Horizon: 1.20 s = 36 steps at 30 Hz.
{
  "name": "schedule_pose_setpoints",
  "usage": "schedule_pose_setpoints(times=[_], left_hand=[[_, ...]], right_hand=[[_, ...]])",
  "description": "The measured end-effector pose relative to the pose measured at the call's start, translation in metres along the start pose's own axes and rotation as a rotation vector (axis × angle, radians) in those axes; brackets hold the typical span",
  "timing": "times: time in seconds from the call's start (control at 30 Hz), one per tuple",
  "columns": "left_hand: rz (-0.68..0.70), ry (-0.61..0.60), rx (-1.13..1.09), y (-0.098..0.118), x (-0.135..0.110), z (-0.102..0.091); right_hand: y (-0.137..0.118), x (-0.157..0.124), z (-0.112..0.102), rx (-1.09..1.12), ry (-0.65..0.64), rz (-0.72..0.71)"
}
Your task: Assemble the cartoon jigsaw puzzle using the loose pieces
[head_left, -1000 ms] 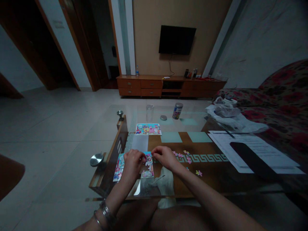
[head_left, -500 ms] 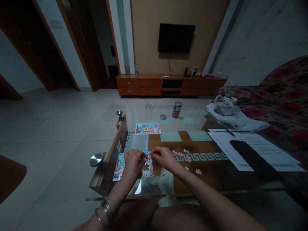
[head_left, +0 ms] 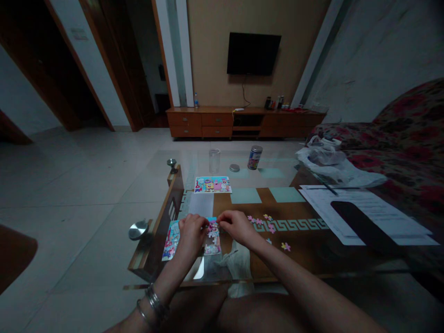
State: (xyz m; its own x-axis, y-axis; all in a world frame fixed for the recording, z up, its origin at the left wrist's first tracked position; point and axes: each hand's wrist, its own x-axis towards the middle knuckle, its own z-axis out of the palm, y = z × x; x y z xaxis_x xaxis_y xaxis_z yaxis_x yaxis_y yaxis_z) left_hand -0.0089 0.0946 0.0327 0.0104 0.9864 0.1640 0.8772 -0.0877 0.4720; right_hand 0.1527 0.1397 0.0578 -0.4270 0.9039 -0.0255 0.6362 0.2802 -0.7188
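A partly built cartoon jigsaw puzzle (head_left: 172,239) lies on the near left of a glass coffee table (head_left: 312,259). My left hand (head_left: 192,233) rests on the puzzle with fingers curled, fingertips pressed at its upper right part. My right hand (head_left: 235,225) is beside it, fingers pinched together at the puzzle's top right corner on something too small to name. Several loose pink puzzle pieces (head_left: 265,223) lie just right of my right hand. A finished picture card (head_left: 212,184) lies farther back.
On the far side stand a drinking glass (head_left: 214,160), a tin can (head_left: 255,157) and its lid (head_left: 234,168). Papers (head_left: 360,212), a dark object (head_left: 360,224) and a plastic bag (head_left: 333,166) fill the right. A floral sofa (head_left: 409,138) is at right, tiled floor at left.
Both hands stay on the puzzle with only slight finger shifts. The view has tilted down a little.
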Motion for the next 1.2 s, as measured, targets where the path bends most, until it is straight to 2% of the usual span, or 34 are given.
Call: schedule_pose_setpoints(times=[0.27,0.8,1.03,1.2], left_hand=[[0.008,0.004,0.002,-0.0026,0.0000,0.0031],[-0.007,-0.034,0.039,0.0001,-0.0022,-0.0024],[-0.024,-0.064,0.071,-0.0047,0.0000,0.0015],[0.044,-0.077,0.100,-0.0098,0.0045,0.0012]], right_hand=[[0.0034,0.0004,0.0028,0.023,0.007,-0.018],[0.0044,0.0000,0.0023,0.020,0.006,-0.029],[0.0007,-0.0022,0.0032,-0.030,-0.013,-0.017],[-0.0013,-0.0050,0.0051,-0.169,-0.052,-0.031]])
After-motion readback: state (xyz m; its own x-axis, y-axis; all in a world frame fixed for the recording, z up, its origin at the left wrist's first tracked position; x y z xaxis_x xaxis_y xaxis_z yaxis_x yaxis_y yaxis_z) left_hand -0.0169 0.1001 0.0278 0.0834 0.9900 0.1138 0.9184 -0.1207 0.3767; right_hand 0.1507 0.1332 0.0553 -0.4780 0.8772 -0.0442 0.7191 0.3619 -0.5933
